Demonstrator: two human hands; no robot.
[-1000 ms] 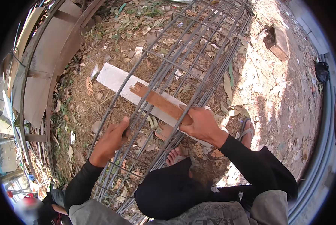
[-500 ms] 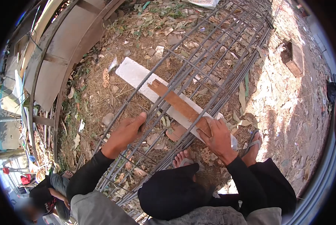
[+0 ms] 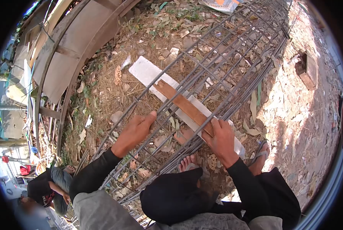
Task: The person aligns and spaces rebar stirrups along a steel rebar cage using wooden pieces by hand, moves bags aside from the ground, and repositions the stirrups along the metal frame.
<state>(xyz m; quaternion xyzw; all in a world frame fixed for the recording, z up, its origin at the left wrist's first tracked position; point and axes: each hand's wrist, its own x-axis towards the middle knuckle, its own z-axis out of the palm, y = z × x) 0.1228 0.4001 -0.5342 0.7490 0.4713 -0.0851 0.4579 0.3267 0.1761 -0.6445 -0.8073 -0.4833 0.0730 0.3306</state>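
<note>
A long cage of steel rebar (image 3: 202,65) lies slantwise before me, its bars running from lower left to upper right. My left hand (image 3: 133,132) is closed around a bar on the cage's near-left part, thumb extended along it; the other fingers are largely hidden. My right hand (image 3: 222,141) grips the near end of a brown wooden strip (image 3: 185,105), which has a ragged far end. This strip lies crosswise among the bars, over a longer white board (image 3: 144,71) that also crosses the cage.
A curved wooden formwork panel (image 3: 70,57) stands at the left. Another person (image 3: 45,188) sits at lower left. A small wooden box (image 3: 307,73) lies on the right, and an orange-and-white sack (image 3: 221,4) at the top. Dry leaves cover the ground; my sandalled feet are beside the cage.
The view has shifted slightly, so the scene sits further right. The strip's ragged end is a little closer to the cage's outer bar. Both hands keep their holds.
</note>
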